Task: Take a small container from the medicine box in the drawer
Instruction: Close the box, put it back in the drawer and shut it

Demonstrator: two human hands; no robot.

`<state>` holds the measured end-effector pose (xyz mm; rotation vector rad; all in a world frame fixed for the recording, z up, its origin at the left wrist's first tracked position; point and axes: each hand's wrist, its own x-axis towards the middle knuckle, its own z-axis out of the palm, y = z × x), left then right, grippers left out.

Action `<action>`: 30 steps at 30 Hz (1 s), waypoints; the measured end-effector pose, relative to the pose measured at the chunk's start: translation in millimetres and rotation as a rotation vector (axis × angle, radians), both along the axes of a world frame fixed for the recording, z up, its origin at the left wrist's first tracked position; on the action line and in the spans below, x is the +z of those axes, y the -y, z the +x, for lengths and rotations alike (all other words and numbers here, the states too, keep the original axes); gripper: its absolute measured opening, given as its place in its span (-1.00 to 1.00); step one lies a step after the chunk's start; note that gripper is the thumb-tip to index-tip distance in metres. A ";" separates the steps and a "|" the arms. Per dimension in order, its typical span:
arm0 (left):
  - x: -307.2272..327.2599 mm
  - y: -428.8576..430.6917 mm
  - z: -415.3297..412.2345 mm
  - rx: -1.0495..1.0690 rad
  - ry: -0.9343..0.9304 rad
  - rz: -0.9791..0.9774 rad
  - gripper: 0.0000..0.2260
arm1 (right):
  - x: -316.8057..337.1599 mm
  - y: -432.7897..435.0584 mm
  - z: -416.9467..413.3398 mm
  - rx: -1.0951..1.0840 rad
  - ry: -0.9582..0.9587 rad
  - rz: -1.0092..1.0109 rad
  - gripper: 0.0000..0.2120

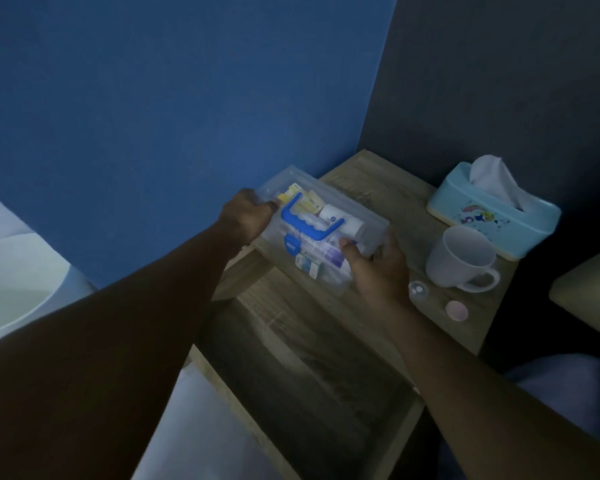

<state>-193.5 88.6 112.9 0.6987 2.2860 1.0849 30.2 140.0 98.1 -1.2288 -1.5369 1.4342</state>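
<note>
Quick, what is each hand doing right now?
Left hand: closed on the far end of the clear plastic medicine box with a blue handle.
Right hand: gripping the near end of the same box.

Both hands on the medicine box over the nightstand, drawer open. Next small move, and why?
Probably set the medicine box down flat on the nightstand top, then free one hand for the blue latch. The left hand and right hand both grip its ends and the lid looks closed.
</note>
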 end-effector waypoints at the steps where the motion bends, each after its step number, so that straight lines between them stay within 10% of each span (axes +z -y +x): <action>1: 1.5 5.6 2.8 -0.005 0.001 -0.005 -0.53 | 2.7 1.4 4.2 0.002 0.007 -0.017 -0.46; 13: 33.7 89.2 44.0 0.038 -0.100 0.017 -0.61 | 13.9 84.2 59.0 -0.058 -0.008 0.047 -0.93; 30: -47.9 165.8 93.5 -0.093 0.095 -0.144 -0.71 | -41.0 160.6 106.0 -0.040 0.147 -0.117 -0.80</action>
